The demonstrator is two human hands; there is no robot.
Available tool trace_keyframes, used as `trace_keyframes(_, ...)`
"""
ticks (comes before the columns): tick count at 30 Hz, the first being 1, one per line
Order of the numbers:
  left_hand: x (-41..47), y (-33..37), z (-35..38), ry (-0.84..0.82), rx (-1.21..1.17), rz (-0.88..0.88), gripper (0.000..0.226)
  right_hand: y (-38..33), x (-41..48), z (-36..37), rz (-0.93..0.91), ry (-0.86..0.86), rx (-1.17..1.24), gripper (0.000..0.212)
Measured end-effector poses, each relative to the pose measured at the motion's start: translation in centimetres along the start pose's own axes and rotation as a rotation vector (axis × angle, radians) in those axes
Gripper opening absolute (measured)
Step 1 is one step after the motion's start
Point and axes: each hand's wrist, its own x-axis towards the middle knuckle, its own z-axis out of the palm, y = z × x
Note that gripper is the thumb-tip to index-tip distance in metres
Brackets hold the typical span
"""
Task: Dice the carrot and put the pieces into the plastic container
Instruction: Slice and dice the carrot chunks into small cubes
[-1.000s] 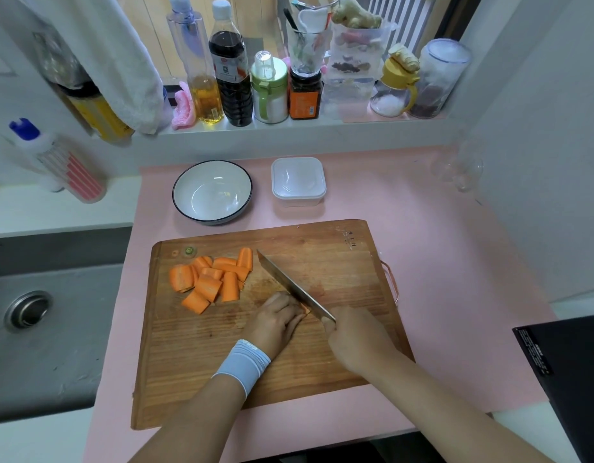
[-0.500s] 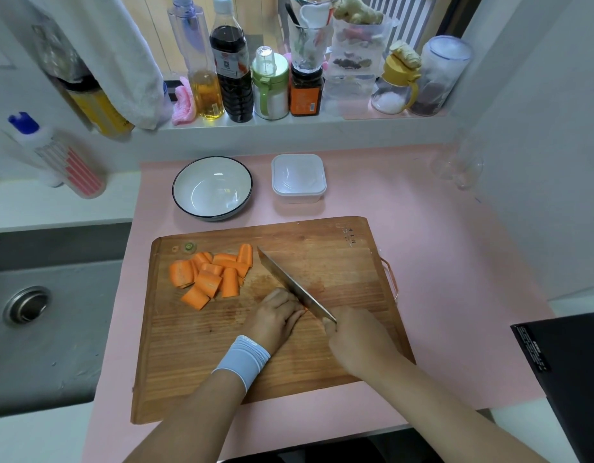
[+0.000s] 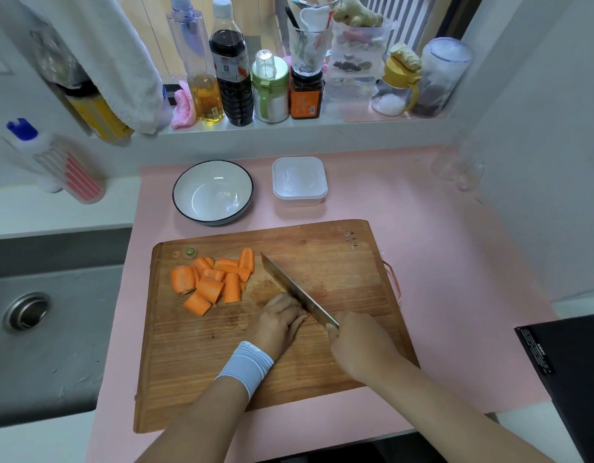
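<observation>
1. A pink counter [image 3: 439,262] fills the middle of the frame, running from the back ledge to the front edge.
2. A wooden cutting board [image 3: 339,269] lies at its centre.
3. Behind the board, a white bowl [image 3: 213,192] sits left of a plastic container [image 3: 299,181], with a gap between them.
4. A clear glass [image 3: 459,167] stands at the upper right.
5. A black object [image 3: 569,379] overlaps the lower right corner.

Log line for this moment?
cutting | right hand grips knife | left hand curled on board beside knife | carrot chunks on board | container empty
</observation>
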Motion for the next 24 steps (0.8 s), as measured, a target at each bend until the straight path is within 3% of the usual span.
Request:
trace_keyframes(14,-0.1,-0.1,0.1,0.01,0.001,0.01,0.004,0.7,0.1,0.7,0.011,0.015,-0.001,0.022)
trace_keyframes(20,0.2,0.2,-0.3,-0.009,0.013,0.015,0.005,0.2,0.6,-0.9,0.004,-0.034,0.122,0.033)
trace_keyframes(24,-0.2,0.0,-1.1,-0.078,0.018,-0.007,0.011,-0.1,0.6,-2.4,-0.022,-0.032,0.198,0.027)
